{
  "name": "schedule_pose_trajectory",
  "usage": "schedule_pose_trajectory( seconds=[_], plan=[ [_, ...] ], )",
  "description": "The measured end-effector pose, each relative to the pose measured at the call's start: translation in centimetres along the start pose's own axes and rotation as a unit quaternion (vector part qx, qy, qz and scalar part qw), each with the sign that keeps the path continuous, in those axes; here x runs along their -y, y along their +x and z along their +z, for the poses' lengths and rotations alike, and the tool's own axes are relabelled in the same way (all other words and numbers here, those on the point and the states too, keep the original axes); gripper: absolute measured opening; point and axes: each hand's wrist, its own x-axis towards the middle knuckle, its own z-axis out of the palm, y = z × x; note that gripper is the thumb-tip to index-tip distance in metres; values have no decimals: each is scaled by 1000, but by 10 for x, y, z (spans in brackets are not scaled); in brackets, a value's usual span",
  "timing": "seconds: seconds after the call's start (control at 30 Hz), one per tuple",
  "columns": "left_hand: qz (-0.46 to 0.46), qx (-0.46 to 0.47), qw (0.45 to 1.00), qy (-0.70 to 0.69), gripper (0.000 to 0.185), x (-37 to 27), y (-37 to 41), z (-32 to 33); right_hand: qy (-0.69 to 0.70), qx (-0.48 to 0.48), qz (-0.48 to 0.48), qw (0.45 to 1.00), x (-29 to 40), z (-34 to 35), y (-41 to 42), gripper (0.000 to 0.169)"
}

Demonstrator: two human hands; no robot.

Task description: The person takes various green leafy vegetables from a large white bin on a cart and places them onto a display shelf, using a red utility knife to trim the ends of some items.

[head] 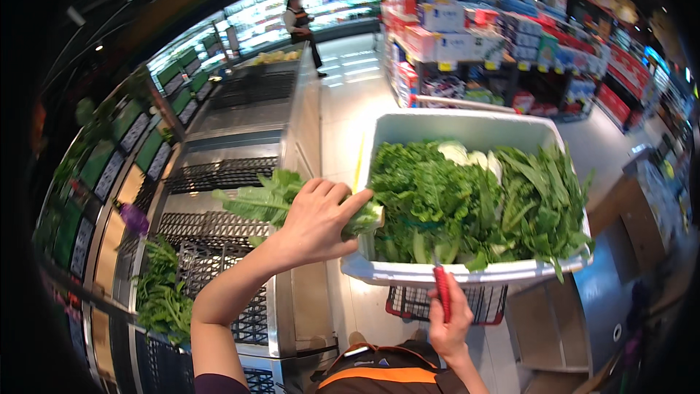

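Note:
My left hand (322,216) grips a bunch of leafy greens (254,202), its pale cut stem end (376,216) pointing right, at the left wall of a white foam box (465,120). In my right hand (451,317) is a knife with a red handle (442,293); its blade points up at the near rim of the box and only a little of it shows. Curly green lettuce (432,175) fills the left of the box. Long-leaved greens (547,197) fill the right, and pale stem ends (465,154) show between them.
A metal display counter with black grates (219,224) runs along my left, with leafy greens (161,290) near its front. Below the box is a wire shopping basket or cart (476,303). Boxed goods (454,33) are stacked ahead. A person (301,27) stands by lit refrigerated shelves (339,0).

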Motion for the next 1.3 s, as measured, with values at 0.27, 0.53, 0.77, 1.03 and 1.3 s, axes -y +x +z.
schedule_pose_trajectory(
  seconds=[0.27,0.53,0.77,1.03,1.3],
  plan=[
    [3,95,991,-97,73,11,-14,55,-97,21,23,995,34,58,-8,67],
    [37,80,988,-124,72,15,-11,64,-164,5,15,986,39,78,-4,74],
    [59,51,986,-146,67,20,-12,71,-185,20,28,982,40,81,-1,72],
    [50,23,986,-157,61,19,-14,82,-199,21,44,979,43,87,8,69],
    [56,1,985,-160,61,17,-13,86,-218,44,64,973,47,81,9,79]
  ],
)
